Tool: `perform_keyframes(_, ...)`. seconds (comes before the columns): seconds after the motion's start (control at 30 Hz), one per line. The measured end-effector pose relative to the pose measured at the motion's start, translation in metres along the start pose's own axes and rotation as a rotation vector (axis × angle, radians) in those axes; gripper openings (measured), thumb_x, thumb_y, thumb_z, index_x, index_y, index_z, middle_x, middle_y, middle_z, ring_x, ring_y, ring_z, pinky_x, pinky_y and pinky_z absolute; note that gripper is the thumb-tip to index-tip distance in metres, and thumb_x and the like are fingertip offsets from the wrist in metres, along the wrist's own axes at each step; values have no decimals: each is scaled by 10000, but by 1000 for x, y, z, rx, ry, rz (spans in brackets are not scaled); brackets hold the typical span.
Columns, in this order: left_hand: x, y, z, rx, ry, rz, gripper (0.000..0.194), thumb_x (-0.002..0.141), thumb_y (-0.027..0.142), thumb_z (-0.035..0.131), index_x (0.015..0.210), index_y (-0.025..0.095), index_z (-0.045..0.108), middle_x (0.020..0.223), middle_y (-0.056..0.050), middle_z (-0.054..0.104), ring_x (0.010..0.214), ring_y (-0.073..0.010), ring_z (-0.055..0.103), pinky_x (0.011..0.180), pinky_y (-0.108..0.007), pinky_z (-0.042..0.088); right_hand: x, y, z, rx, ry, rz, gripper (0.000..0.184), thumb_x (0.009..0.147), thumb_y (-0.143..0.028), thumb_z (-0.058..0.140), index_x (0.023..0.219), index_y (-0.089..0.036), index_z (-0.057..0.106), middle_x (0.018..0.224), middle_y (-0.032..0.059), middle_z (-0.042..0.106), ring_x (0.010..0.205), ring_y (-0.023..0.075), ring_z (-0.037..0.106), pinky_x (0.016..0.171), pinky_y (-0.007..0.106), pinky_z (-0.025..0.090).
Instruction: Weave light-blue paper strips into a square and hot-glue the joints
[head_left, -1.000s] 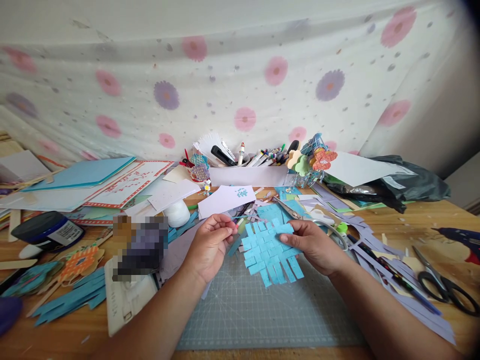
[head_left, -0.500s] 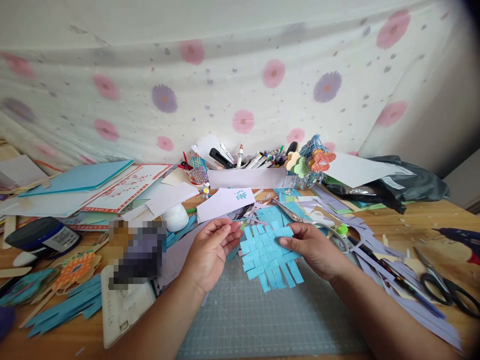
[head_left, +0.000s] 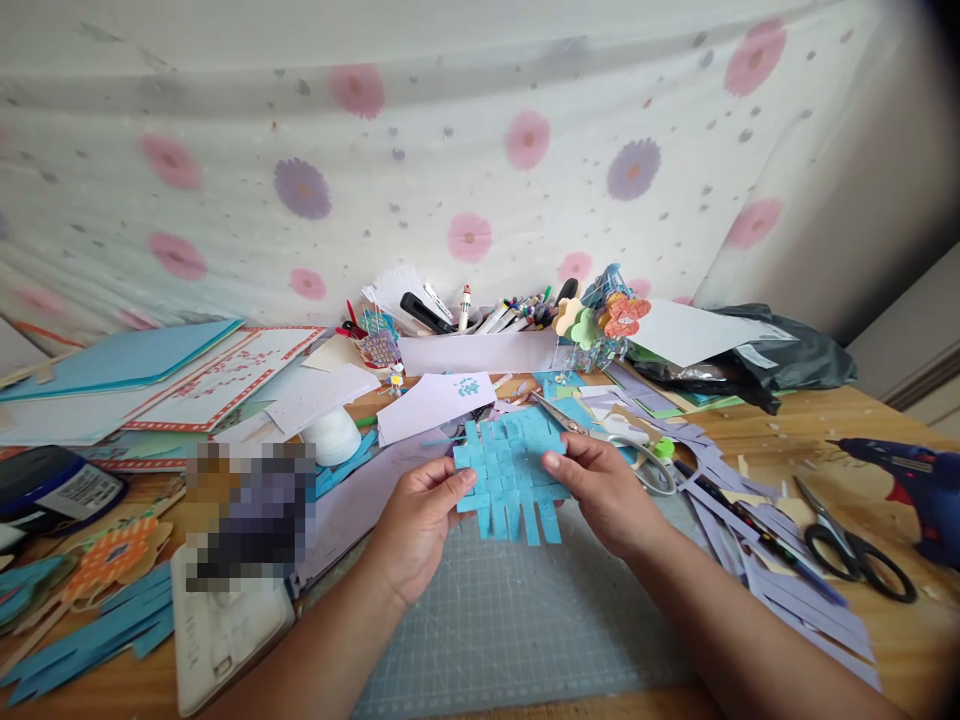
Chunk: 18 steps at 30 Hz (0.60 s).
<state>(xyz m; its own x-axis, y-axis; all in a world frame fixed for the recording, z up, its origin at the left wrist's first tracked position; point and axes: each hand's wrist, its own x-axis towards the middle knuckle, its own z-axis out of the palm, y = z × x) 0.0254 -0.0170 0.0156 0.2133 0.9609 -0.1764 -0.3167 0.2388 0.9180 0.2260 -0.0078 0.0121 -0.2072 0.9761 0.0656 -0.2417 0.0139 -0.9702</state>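
Fingers of the left hand (head_left: 420, 520) pinch the left edge of the woven blue paper mat (head_left: 510, 475) while the right hand (head_left: 600, 490) pinches its right edge, holding it just above the grey cutting mat (head_left: 510, 620), with silver scissors (head_left: 600, 435) lying just behind.

Bright, soft daylight, even across the tabletop (head_left: 825, 420); only faint shadows under the forearms. No harsh glare. Strong wide-angle bending at the edges, dark vignette in top right corner. Centre sharp, left edge slightly smeared; one pixelated block (head_left: 247, 510) at left
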Motion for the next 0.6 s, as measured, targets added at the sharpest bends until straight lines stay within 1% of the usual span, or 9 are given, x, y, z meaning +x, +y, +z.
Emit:
perform_keyframes(0.1,4,-1,-4,24,110,38,206,698,336,747,749,155,663,732,-7,650,687,-138,596,631,-250,477,0,-1,-3,26,9,-41,371,802,-490,636,681,-153,538,620,-33,507,527,75,504,522,204,408)
perform_keyframes(0.2,5,-2,-5,76,156,92,236,674,364,754,731,156,658,695,1,637,660,-137,586,606,-241,469,1,-1,-5,-2,-5,13,367,779,-486,660,687,-153,538,628,-35,509,528,75,514,522,203,410)
perform_keyframes(0.3,2,-1,-2,125,134,109,270,675,398,744,779,161,668,736,-16,672,675,-165,610,603,-261,483,2,0,-1,-37,-10,82,378,703,-445,735,637,-159,497,573,-49,487,508,73,483,510,203,402)
perform_keyframes(0.4,-1,3,3,134,60,91,299,683,390,742,867,164,675,840,-44,703,725,-192,636,612,-287,510,3,-2,3,-82,-5,94,409,660,-459,753,595,-166,475,514,-47,503,472,73,463,491,207,383)
perform_keyframes(0.47,-2,4,5,154,30,78,315,677,376,752,896,162,677,863,-57,710,725,-198,643,604,-294,523,1,-5,4,-85,23,97,431,631,-477,763,585,-171,463,492,-53,497,454,73,461,477,206,375)
perform_keyframes(0.53,-2,5,6,186,24,79,317,672,372,758,892,157,679,838,-60,713,699,-194,644,586,-294,530,-3,-9,3,-78,45,103,435,624,-491,763,599,-172,468,506,-59,494,456,73,469,482,208,387)
perform_keyframes(0.6,-3,4,7,207,26,97,310,676,374,754,880,154,678,817,-60,712,682,-193,643,581,-300,536,-10,-12,3,-98,40,101,420,653,-502,740,625,-171,484,527,-57,500,470,73,476,496,210,394)
